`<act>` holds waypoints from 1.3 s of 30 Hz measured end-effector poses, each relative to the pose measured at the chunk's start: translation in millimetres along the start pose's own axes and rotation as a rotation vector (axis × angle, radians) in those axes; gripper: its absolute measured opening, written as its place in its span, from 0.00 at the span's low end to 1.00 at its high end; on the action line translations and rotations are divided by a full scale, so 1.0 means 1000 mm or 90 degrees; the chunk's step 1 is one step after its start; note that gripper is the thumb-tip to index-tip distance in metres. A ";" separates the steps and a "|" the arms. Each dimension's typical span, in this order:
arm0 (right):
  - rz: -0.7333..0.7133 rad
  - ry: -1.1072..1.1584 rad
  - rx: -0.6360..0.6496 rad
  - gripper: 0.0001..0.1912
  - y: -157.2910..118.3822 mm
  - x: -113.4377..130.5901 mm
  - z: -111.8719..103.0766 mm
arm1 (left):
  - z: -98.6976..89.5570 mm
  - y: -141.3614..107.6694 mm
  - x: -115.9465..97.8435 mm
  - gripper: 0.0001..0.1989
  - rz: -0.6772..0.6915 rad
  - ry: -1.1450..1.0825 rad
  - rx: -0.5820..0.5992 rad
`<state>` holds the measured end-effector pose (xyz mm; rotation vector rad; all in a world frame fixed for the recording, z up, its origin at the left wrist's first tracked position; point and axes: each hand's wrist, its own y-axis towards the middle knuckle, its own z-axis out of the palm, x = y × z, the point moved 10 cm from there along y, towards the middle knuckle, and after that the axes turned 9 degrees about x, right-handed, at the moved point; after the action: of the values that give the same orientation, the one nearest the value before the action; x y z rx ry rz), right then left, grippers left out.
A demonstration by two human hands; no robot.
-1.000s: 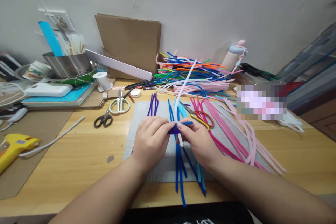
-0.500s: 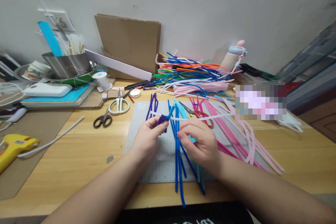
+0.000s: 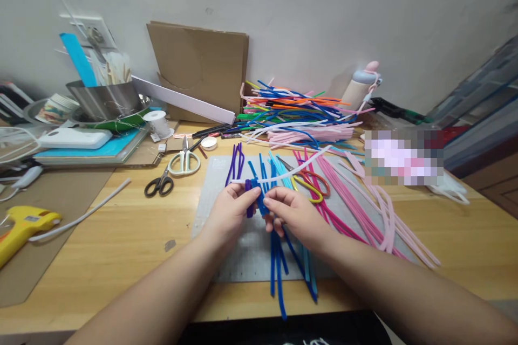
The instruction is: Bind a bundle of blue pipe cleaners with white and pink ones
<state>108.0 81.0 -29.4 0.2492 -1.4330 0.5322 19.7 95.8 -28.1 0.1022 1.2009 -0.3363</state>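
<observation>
My left hand (image 3: 231,209) is closed, pinching a white pipe cleaner (image 3: 300,167) on which purple (image 3: 249,207) and blue pipe cleaner coils sit side by side. With thumb and fingers together, my right hand (image 3: 292,212) grips the blue pipe cleaner (image 3: 261,204) just right of the left fingertips. The white stem's long end slants up to the right above my right hand. Below my hands, loose dark blue pipe cleaners (image 3: 279,275) lie across a grey cutting mat (image 3: 246,264). Scissors with yellow and red handles (image 3: 311,190) rest beyond my right hand.
Purple (image 3: 234,164) and pink pipe cleaners (image 3: 350,199) flank my hands on the mat. A mixed pile of pipe cleaners (image 3: 299,113) stands against the wall. White-handled scissors (image 3: 184,163), black-handled scissors (image 3: 159,186) and a yellow glue gun (image 3: 28,223) lie to the left.
My right hand has moved left and closed on the blue pipe cleaner, whose free end now points down. The white stem's right end has tilted upward.
</observation>
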 end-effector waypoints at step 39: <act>-0.084 -0.104 -0.031 0.16 -0.003 0.015 -0.010 | -0.002 0.000 -0.002 0.09 -0.005 -0.048 0.005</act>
<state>118.5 85.9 -15.2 0.3513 -1.5741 0.3752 17.0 96.8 -26.8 0.0909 1.1253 -0.3483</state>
